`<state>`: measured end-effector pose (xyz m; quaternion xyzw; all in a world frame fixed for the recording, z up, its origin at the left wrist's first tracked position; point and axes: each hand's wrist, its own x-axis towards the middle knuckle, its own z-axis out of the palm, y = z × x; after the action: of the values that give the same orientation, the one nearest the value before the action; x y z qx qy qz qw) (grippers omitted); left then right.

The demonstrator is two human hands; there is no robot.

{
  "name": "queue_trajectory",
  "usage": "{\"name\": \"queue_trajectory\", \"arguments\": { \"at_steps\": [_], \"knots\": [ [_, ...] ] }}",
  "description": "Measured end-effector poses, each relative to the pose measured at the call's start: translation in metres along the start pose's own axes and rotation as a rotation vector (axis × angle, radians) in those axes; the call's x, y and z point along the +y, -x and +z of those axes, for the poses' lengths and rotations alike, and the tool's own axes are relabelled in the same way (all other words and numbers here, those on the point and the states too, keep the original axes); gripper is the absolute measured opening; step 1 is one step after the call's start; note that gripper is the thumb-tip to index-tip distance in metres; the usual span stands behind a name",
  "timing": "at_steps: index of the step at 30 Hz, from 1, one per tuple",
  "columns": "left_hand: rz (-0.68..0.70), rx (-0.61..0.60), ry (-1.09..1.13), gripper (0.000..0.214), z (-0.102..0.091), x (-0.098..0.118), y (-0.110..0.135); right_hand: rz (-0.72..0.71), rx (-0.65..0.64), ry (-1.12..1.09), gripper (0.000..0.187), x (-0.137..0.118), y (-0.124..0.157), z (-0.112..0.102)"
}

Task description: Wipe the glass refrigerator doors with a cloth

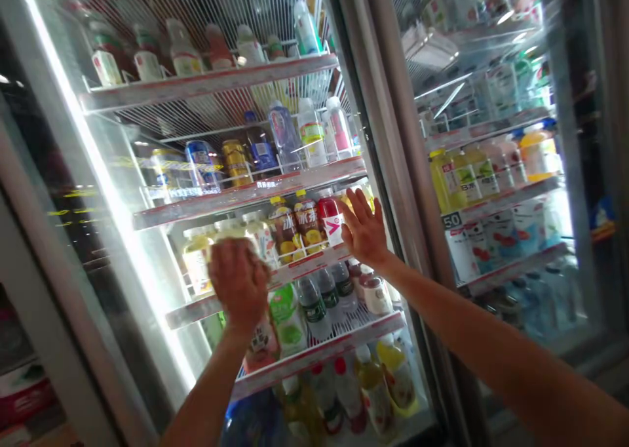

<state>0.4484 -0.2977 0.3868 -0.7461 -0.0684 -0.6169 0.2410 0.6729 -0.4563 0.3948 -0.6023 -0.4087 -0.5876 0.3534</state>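
Note:
My right hand [364, 229] is raised in front of the drinks fridge's third shelf, fingers spread and nothing in them. It is nearest a red bottle [329, 212] with a white label, partly covering the bottles to its right. Further left, my left hand [238, 282] is smeared by motion in front of the same shelf, so its fingers cannot be made out. Pale yellow bottles [196, 253] stand beside it, some hidden behind it. Two brown bottles with yellow caps [295, 227] stand between my hands. Whether either hand touches anything is unclear.
A metal door frame [393, 106] divides this fridge from another stocked section on the right. Above are shelves with cans and bottles [280, 132]. Below stand clear bottles with green labels [314, 308]. A bright light strip [93, 152] runs down the left side.

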Motion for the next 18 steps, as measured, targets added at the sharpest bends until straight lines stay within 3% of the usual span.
{"name": "queue_trajectory", "arguments": {
  "at_steps": [3, 5, 7, 9, 11, 12, 14, 16, 18],
  "knots": [
    [0.296, -0.075, -0.086, 0.056, 0.009, 0.028, 0.006, -0.020, 0.018, -0.009, 0.045, 0.002, 0.001, 0.000],
    [0.318, -0.081, -0.132, 0.052, 0.000, 0.012, 0.009, -0.034, 0.027, -0.013, 0.046, 0.003, 0.002, 0.000],
    [0.125, 0.032, -0.183, 0.047, -0.018, -0.021, 0.007, -0.037, 0.037, -0.014, 0.047, 0.003, 0.002, 0.001],
    [-0.178, 0.205, -0.218, 0.041, -0.034, -0.049, -0.001, -0.036, 0.051, -0.011, 0.049, 0.003, 0.003, 0.003],
    [-0.415, 0.324, -0.235, 0.038, -0.038, -0.054, -0.009, -0.042, 0.069, -0.012, 0.052, 0.003, 0.004, 0.004],
    [-0.455, 0.330, -0.237, 0.038, -0.034, -0.046, -0.012, -0.047, 0.080, -0.015, 0.052, 0.003, 0.004, 0.005],
    [-0.341, 0.219, -0.219, 0.041, -0.021, -0.022, -0.015, -0.055, 0.098, -0.022, 0.052, 0.003, 0.005, 0.005],
    [-0.032, 0.044, -0.163, 0.043, -0.008, -0.005, -0.012, -0.054, 0.103, -0.028, 0.051, 0.004, 0.005, 0.005],
    [0.173, -0.051, -0.121, 0.043, -0.007, -0.009, -0.009, -0.049, 0.097, -0.029, 0.050, 0.004, 0.005, 0.005]
  ]
}}
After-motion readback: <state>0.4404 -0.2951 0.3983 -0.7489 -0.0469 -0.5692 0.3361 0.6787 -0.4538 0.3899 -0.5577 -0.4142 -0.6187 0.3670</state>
